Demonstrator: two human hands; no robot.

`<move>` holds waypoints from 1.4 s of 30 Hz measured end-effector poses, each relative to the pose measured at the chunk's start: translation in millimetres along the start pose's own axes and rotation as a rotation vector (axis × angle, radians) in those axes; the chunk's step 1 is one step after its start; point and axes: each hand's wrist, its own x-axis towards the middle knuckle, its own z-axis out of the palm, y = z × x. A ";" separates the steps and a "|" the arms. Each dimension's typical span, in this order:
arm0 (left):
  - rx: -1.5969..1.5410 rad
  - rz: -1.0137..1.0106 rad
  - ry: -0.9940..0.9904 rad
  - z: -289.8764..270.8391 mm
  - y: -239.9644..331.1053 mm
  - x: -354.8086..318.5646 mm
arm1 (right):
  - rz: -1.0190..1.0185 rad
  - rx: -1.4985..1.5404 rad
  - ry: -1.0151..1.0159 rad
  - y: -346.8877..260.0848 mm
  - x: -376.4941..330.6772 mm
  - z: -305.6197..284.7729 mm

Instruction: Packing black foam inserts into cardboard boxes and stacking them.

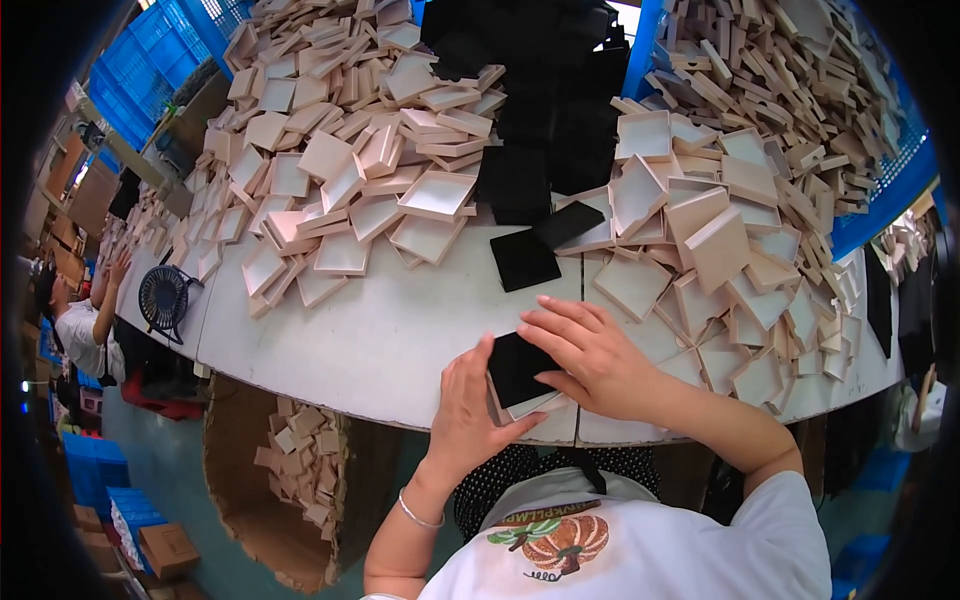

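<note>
The box (548, 404) being worked on is at the near edge of the counter (330, 335), between the two hands. A black pad (518, 368) lies over the top of it. The left hand (465, 400), at 8 o'clock of the pad, is closed around the box's side, with its thumb along the near edge. The right hand (592, 358), at 2 o'clock, lies on the pad with its fingers and thumb apart; I cannot tell if it grips anything.

I think this one box is partly done. The pad is on it, but the hands hide too much to tell if it sits flat all around.

There looks to be lots left. Two loose pads (525, 260) lie at 12 o'clock from the box, and a tall black pile (515, 180) is behind them. The big left heap (440, 195) at 11 o'clock and the right heap (715, 245) at 1 o'clock are full of pale boxes. The ones I can see into show bare, light insides.
</note>
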 end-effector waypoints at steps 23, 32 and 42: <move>0.363 0.058 -0.307 -16.4 17.8 18.2 | 0.462 -0.179 -0.237 -27.4 -112.9 -50.7; -0.229 -0.144 -0.076 -7.0 -3.5 -7.9 | 0.486 0.329 0.062 -22.9 -55.2 -81.2; -0.338 -0.173 -0.176 -9.2 -16.7 -5.0 | 0.561 1.033 -0.472 35.8 41.7 -10.7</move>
